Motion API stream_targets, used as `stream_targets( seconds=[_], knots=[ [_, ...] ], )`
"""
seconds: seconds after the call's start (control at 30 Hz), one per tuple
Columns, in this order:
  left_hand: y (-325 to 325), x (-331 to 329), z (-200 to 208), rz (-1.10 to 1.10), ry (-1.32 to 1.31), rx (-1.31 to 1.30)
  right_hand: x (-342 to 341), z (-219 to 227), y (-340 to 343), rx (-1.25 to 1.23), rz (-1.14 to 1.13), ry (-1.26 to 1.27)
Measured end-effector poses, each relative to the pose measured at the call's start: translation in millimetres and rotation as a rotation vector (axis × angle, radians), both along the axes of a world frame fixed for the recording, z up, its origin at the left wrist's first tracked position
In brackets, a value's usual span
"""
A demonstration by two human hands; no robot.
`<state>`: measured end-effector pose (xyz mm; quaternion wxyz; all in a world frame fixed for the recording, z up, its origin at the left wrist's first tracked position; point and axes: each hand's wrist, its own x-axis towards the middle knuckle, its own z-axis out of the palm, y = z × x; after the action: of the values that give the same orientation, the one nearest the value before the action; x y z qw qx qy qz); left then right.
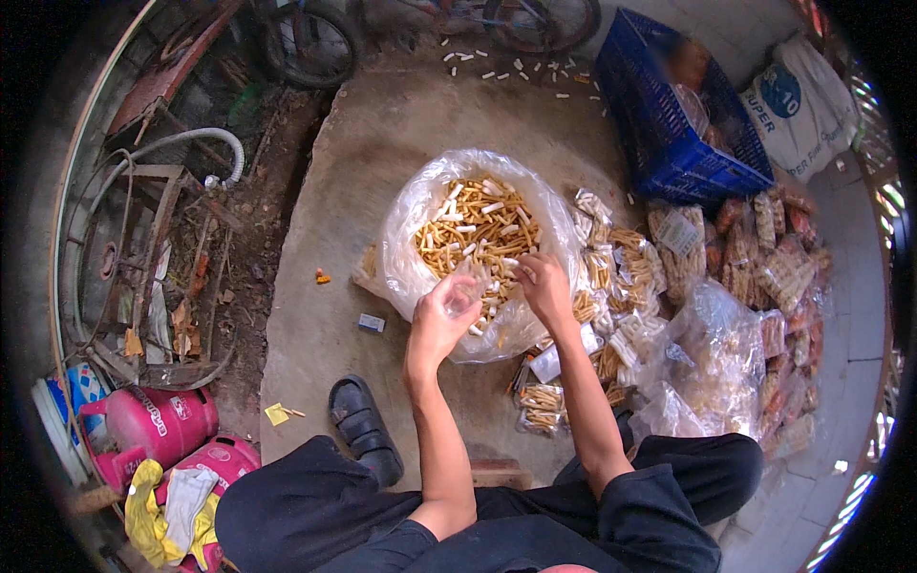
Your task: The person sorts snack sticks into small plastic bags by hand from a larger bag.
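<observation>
A large clear plastic sack (406, 196) stands open on the floor before me, its rim rolled outward. Inside lies a heap of short brown stick-shaped pieces (468, 239), with white ones scattered among them. Over the sack's near left side, my left hand (441, 310) is closed around a small clear plastic bag (465, 291). My right hand (544, 286) reaches over the right rim, its fingers bent and pinched together low over the heap. A white piece shows at its fingertips; whether it is gripped is hard to tell.
Filled clear packets (630, 272) of sticks lie piled at the right, beside loose plastic bags (712, 344). Behind them stand a blue crate (669, 115) and a white woven sack (798, 105). Pink gas cylinders (158, 420) sit at the left. A small box (372, 323) lies near the sack.
</observation>
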<state>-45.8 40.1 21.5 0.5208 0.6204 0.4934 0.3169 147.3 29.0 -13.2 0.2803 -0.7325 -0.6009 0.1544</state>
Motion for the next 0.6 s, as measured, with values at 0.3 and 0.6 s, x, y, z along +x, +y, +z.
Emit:
stream_targets(
  seconds=[0.3,0.6],
  knots=[
    [4,10,17,-0.004,0.075,0.101,-15,130,-15,0.147,0.116,0.299],
    [-2,16,5,-0.038,-0.025,0.288,-28,118,-35,0.268,0.263,0.289]
  ],
)
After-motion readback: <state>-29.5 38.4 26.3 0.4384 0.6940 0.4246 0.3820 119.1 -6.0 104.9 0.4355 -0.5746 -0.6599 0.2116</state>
